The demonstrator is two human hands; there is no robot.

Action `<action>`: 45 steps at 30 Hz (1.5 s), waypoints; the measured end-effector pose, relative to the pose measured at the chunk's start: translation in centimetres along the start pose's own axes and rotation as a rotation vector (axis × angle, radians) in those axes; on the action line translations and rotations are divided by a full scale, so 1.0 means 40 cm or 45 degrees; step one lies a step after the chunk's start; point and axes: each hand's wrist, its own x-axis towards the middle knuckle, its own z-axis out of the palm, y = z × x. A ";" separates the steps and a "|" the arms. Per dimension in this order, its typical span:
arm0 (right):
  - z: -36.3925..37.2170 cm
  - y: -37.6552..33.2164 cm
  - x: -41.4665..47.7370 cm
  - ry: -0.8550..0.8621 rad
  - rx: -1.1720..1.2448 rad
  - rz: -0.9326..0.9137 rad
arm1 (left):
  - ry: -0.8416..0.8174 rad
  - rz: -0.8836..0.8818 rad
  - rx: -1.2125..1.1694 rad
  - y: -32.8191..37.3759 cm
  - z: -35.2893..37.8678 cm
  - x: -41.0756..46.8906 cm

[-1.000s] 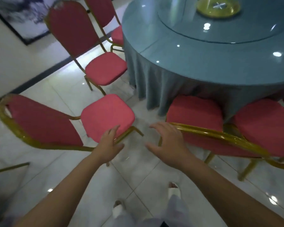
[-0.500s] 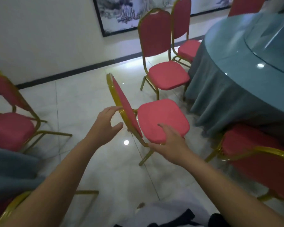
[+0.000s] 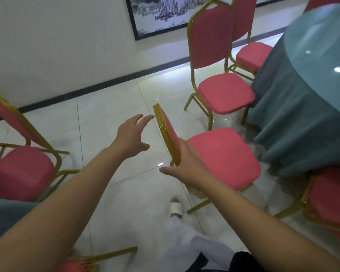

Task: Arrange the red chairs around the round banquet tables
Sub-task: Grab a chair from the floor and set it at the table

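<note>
Gold-framed, red-padded banquet chair [image 3: 220, 156] stands just ahead of the hands, near the round teal-draped worktop [image 3: 310, 55]. Left hand [image 3: 132, 136] spread, not touching; right hand [image 3: 186, 165] flat against the backrest [image 3: 166, 132]. Judged rigid, fairly light: grip the frame's top rail.

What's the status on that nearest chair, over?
Left hand open, just short of backrest top. Right hand flat against near chair backrest. Chair angled beside table, neighbour chair close ahead.

1. Soft, even indoor light; slightly dim, with a cool tint.
2. The glossy floor [image 3: 110, 118] shows a bright glare band at the base of the far wall [image 3: 67, 46], plus small spots.
3. The counter [image 3: 312, 61] top carries a white light reflection.
4. Frame edges bend and smear, worst at far right.
</note>
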 end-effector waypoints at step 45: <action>-0.335 0.366 0.243 1.185 0.188 1.438 | -0.691 1.415 0.198 0.612 0.200 0.814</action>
